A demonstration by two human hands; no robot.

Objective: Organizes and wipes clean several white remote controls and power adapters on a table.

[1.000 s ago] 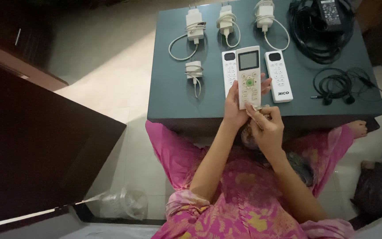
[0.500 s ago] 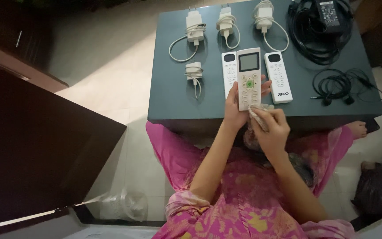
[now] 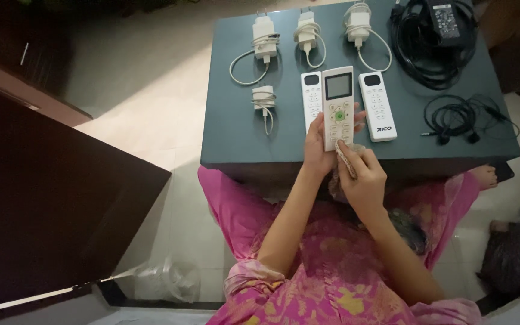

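Observation:
My left hand (image 3: 318, 146) grips a white remote control (image 3: 338, 105) with a grey screen and a green button, holding it above the near edge of the dark grey table (image 3: 242, 132). My right hand (image 3: 363, 178) is closed on a small patterned cloth (image 3: 347, 159) pressed against the remote's lower end. Two more white remotes lie flat on the table, one to the left (image 3: 311, 99) and one to the right (image 3: 377, 105) of the held one.
Several white chargers with coiled cables (image 3: 265, 47) lie along the table's far side. A black power adapter with its cord (image 3: 437, 33) sits at the far right, black earphones (image 3: 458, 115) nearer. A dark cabinet (image 3: 43, 204) stands at left; a clear plastic bag (image 3: 164, 278) lies on the floor.
My right hand with the cloth has shifted slightly along the lower end of the remote. The remote and my left hand have stayed in place.

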